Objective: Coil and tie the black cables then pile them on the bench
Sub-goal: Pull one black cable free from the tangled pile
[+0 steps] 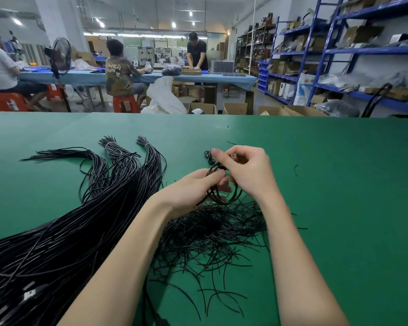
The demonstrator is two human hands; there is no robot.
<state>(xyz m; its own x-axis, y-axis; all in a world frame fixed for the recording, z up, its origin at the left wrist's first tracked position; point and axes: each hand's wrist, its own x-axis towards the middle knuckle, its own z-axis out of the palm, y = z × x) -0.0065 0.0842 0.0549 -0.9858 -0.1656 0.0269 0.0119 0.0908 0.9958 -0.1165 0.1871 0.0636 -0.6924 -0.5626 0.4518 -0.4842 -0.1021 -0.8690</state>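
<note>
**Cable coil being pinched for tying at mid-bench**

Cable coil (222, 189) is hanging between both hands above the middle of the green bench (327, 184). The left hand (193, 191) is gripping its loops with curled fingers; the right hand (243, 170) is pinching something at the coil's top, seemingly a thin tie. The cable is looking light, springy and smooth, so holding across all loops should be keeping them together. Long glossy cable bundles (80, 227) are sprawling toward the left edge, and short wiry ties (210, 241) are lying scattered below the hands.
</note>
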